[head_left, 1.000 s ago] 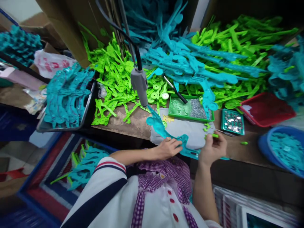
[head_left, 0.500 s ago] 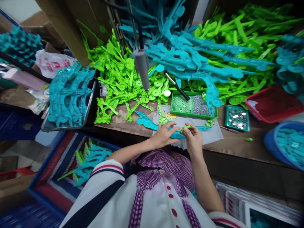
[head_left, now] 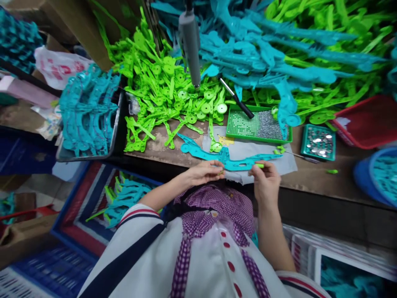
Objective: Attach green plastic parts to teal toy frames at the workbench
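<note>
My right hand [head_left: 267, 179] pinches a small lime-green plastic piece [head_left: 258, 165], just at the near edge of the blue bow-shaped plastic part [head_left: 238, 164]. That part lies flat on a grey sheet [head_left: 287, 161] at the table's front edge. Left of it, my left hand [head_left: 204, 172] has thumb and fingers pressed together; whatever they hold is too small to make out. Behind the blue part lies a green arm-like piece with a round end [head_left: 216, 147]. Small green bits [head_left: 280, 149] rest by its right tip.
An electric screwdriver [head_left: 190, 49] hangs above heaped green parts [head_left: 161, 95] and blue parts [head_left: 248, 62]. A green tray of screws [head_left: 269, 126] holds a black-handled tool [head_left: 243, 107]. Rightward are a teal tray of metal discs [head_left: 319, 142], a red tray [head_left: 366, 124] and a blue tub [head_left: 364, 176].
My hands have moved apart, uncovering the blue part's middle. The left fingers, spread before, are now closed. My right hand has shifted right with the green piece. The view has tilted downward.
</note>
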A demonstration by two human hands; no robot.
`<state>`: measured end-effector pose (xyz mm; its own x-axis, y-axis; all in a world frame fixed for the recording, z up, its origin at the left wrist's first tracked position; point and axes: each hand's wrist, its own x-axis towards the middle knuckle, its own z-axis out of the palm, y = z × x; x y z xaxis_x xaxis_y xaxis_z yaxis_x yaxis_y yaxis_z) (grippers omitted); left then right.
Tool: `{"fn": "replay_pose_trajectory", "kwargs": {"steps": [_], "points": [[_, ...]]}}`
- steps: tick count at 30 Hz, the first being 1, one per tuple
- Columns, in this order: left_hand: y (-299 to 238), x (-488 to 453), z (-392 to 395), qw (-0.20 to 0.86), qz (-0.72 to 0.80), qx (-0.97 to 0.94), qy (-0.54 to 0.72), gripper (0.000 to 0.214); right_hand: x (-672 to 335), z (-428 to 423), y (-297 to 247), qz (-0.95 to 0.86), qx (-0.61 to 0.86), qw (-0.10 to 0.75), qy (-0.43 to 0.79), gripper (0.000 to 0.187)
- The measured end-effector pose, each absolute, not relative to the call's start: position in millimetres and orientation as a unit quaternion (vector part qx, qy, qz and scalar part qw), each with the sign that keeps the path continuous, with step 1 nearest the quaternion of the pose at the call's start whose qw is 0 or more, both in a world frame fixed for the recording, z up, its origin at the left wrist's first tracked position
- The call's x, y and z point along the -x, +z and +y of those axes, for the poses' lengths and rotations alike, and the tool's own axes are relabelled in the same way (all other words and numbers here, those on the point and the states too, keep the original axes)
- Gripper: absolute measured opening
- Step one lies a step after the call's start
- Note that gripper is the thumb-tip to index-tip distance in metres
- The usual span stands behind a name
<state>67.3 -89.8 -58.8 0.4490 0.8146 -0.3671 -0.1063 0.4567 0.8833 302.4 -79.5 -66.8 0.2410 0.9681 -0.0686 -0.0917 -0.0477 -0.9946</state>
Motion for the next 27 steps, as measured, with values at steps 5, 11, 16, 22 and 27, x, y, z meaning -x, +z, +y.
{"fn": "replay_pose_trajectory", "kwargs": {"steps": [5, 11, 16, 22, 27], "points": [[-55.9, -43.2, -111.7, 0.532, 0.522, -0.567, 0.353, 0.021, -361.1, -71.5, -81.8, -0.348, 0.644, 0.529, 0.43, 0.043], [-67.9, -95.8, -39.8, 0.281, 0.469, -0.786, 0.29, 0.033, -380.1, -46.7, -94.6, -0.459, 0.648, 0.433, 0.427, 0.06], [-101.5, -134.9, 3.1, 0.211, 0.424, -0.868, 0.148, 0.037, -380.0, -35.6, -107.9, -0.516, 0.687, 0.408, 0.308, 0.063], [-114.5, -135.9, 0.3, 0.187, 0.41, -0.886, 0.112, 0.039, -377.7, -31.7, -119.0, -0.58, 0.68, 0.379, 0.24, 0.056], [-111.1, -136.7, 3.2, 0.17, 0.402, -0.895, 0.094, 0.038, -374.9, -31.7, -120.7, -0.59, 0.665, 0.396, 0.229, 0.056]]}}
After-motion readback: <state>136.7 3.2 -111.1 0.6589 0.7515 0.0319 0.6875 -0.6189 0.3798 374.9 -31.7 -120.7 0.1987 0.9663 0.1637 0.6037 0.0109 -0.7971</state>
